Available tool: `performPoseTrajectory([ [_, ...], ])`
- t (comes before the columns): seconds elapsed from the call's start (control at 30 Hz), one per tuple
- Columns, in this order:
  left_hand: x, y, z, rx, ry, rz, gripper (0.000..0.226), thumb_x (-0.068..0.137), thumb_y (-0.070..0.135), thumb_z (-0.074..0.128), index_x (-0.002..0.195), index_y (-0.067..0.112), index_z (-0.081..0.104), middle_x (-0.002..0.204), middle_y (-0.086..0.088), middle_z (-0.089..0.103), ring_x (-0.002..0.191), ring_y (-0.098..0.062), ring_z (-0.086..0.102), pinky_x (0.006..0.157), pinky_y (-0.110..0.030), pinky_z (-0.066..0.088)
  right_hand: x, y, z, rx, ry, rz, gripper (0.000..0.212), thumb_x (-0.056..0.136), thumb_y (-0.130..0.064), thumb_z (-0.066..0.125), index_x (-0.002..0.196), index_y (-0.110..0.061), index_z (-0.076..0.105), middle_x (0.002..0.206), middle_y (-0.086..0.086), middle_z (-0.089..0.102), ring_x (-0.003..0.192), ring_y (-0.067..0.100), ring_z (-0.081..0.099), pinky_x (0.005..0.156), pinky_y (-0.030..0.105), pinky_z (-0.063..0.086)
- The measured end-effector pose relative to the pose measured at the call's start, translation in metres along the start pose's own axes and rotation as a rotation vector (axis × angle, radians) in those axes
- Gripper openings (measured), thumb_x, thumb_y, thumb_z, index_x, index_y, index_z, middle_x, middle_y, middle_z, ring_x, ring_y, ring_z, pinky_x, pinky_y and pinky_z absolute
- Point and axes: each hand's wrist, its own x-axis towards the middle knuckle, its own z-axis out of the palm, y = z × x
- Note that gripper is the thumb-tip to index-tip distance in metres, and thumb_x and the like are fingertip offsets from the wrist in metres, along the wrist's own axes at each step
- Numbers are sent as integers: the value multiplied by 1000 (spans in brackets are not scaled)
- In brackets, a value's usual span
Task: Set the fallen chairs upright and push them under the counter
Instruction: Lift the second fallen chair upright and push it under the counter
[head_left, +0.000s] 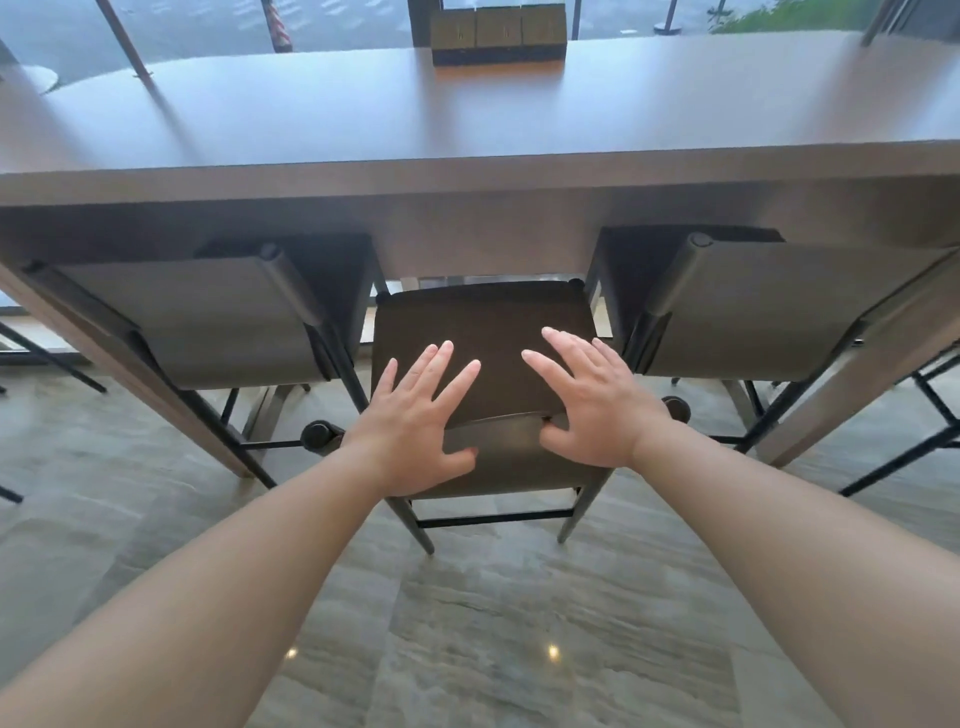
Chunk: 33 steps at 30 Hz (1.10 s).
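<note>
left hand (415, 421) | flat, fingers spread | right hand (587, 400) likewise | middle chair (483, 332) upright

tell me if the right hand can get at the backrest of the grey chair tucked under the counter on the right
Probably yes: the right hand is open beside that grey chair's backrest, which sticks out past the brown wooden counter with nothing between.

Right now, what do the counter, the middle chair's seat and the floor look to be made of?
Counter: likely wood or laminate, matte brown, with a soft sheen from the window.
Middle chair's seat: dark brown, possibly woven or leather-like; texture too blurred to tell. Frame looks like dark metal or painted wood.
Floor: polished stone-look tile, with grey veining and reflected ceiling lights.
</note>
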Motion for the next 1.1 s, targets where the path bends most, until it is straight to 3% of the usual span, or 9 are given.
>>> performPoseTrajectory([
  [0.67, 81, -39, -13, 57, -87, -62, 93, 82, 72, 36, 153, 38, -15, 165, 0, -18, 150, -18, -19, 121, -54, -3, 89, 44, 0, -20, -40, -96, 83, 80, -67, 35, 152, -36, 8, 165, 3, 0, 151, 23, -1, 121, 49, 2],
  [1.1, 96, -42, -10, 90, -55, -126, 93, 80, 74, 33, 156, 34, -3, 166, -5, -5, 152, -20, -10, 122, -50, -3, 101, 51, 1, 54, -75, -153, 83, 82, -70, 32, 152, -35, 7, 165, 3, 2, 151, 24, 4, 119, 47, 4],
])
